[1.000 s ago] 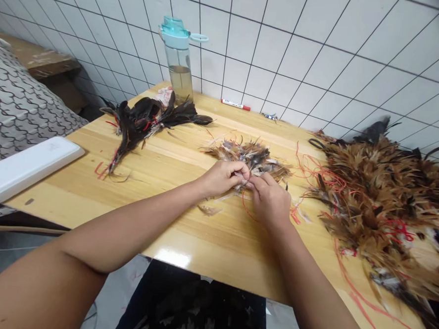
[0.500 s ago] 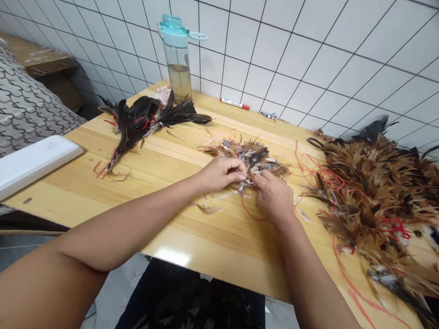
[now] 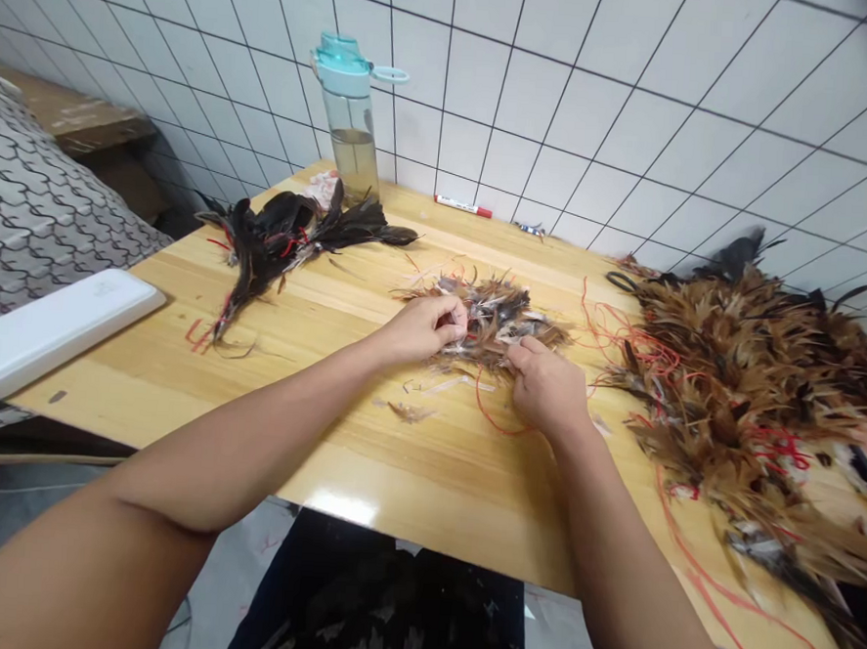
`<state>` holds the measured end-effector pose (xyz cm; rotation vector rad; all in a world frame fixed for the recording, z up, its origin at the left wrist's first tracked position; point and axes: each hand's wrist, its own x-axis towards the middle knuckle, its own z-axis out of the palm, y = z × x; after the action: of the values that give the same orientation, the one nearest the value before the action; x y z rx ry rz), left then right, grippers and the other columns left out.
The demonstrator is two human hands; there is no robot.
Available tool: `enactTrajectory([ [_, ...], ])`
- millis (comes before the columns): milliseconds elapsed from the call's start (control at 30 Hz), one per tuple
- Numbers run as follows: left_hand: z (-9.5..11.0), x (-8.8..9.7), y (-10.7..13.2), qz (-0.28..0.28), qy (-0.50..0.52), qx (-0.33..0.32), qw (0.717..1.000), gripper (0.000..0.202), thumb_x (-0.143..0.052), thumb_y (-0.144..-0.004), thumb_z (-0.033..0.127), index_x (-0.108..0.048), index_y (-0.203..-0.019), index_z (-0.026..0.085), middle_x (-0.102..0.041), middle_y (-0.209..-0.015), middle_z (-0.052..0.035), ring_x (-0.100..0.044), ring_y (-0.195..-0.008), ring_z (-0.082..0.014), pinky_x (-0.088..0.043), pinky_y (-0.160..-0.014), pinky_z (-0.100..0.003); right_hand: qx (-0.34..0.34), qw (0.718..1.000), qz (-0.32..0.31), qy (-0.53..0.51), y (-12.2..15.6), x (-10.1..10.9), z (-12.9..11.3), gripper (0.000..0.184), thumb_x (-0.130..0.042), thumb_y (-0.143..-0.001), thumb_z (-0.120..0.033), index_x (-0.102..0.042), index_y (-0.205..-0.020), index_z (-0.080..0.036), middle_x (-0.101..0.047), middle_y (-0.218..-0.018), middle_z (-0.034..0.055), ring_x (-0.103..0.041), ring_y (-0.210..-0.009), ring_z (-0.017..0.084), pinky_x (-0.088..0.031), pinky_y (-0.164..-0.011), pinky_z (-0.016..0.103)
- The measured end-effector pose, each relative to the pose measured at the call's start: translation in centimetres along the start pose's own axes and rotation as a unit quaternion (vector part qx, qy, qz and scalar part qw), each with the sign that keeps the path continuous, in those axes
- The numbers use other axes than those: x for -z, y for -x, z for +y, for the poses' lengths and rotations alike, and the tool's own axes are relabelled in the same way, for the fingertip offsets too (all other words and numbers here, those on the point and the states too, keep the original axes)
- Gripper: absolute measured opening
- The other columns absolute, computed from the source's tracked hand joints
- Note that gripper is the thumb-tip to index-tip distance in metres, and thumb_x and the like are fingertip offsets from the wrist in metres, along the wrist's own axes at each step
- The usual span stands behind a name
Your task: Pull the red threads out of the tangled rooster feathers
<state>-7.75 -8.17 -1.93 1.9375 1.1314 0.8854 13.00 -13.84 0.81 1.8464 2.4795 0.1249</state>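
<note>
Both of my hands are over a loose pile of brown, grey and white feathers (image 3: pixel 494 304) in the middle of the table. My left hand (image 3: pixel 422 329) is closed in a pinch at the pile's near left side; what lies between thumb and fingertips is too small to make out. At the pile's near right side, my right hand (image 3: pixel 549 383) is closed, its thumb and forefinger pressed together; anything in it cannot be told. A red string (image 3: pixel 481 406) curves from the pile toward my right hand. Feather scraps (image 3: pixel 409 412) lie just in front.
Brown feather bunches (image 3: pixel 754 373) with tangled red string (image 3: pixel 645 347) cover the wooden table's (image 3: pixel 396 459) right side. Black feathers (image 3: pixel 278 232) lie at left, near a water bottle (image 3: pixel 353 129). A red-and-white marker (image 3: pixel 462 207) rests by the tiled wall. A white device (image 3: pixel 58 331) sits at the left edge.
My hands have moved apart: the left went left and slightly up, the right a little to the right. More of the feather pile shows between them.
</note>
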Motion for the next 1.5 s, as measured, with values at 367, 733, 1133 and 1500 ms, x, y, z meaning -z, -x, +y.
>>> enactTrajectory([
  [367, 0.1, -1.1, 0.0, 0.011, 0.199, 0.053, 0.979, 0.007, -0.059, -0.077, 0.018, -0.053, -0.074, 0.015, -0.058, -0.068, 0.0005, -0.051, -0.064, -0.0097, -0.038, -0.061, -0.021, -0.01, 0.983, 0.034, -0.181, -0.1, -1.1, -2.3, 0.018, -0.051, -0.092, -0.031, -0.067, -0.098, -0.023, -0.071, -0.104, 0.0037, -0.063, -0.096, 0.018, -0.041, -0.075, 0.027],
  [733, 0.7, -1.6, 0.4, -0.019, 0.355, 0.07, 0.932, 0.025, -0.07, -0.076, 0.031, -0.051, -0.072, 0.014, -0.059, -0.067, 0.0004, -0.047, -0.055, -0.0062, -0.037, -0.056, -0.02, -0.045, 0.985, -0.003, -0.164, -0.1, -1.2, -2.8, 0.023, -0.053, -0.09, -0.033, -0.067, -0.105, -0.022, -0.071, -0.11, 0.0064, -0.064, -0.094, 0.02, -0.041, -0.071, 0.028],
  [1133, 0.8, -1.5, 0.4, -0.036, 0.343, 0.053, 0.937, 0.023, -0.069, -0.076, 0.028, -0.052, -0.072, 0.014, -0.056, -0.064, 0.0013, -0.048, -0.057, -0.007, -0.038, -0.058, -0.021, -0.025, 0.966, 0.017, -0.258, -0.5, -1.6, -1.9, 0.024, -0.048, -0.092, -0.03, -0.07, -0.085, -0.022, -0.072, -0.092, 0.0009, -0.062, -0.085, 0.015, -0.039, -0.073, 0.024],
  [1500, 0.7, -1.9, 0.3, -0.005, 0.363, 0.055, 0.93, 0.028, -0.073, -0.073, 0.034, -0.053, -0.074, 0.014, -0.062, -0.077, -0.0014, -0.05, -0.065, -0.0078, -0.039, -0.065, -0.021, -0.03, 0.999, -0.002, -0.02, -0.2, -0.8, -1.7, 0.029, -0.037, -0.095, -0.023, -0.067, -0.097, -0.025, -0.066, -0.098, 0.0064, -0.059, -0.09, 0.019, -0.036, -0.064, 0.027],
])
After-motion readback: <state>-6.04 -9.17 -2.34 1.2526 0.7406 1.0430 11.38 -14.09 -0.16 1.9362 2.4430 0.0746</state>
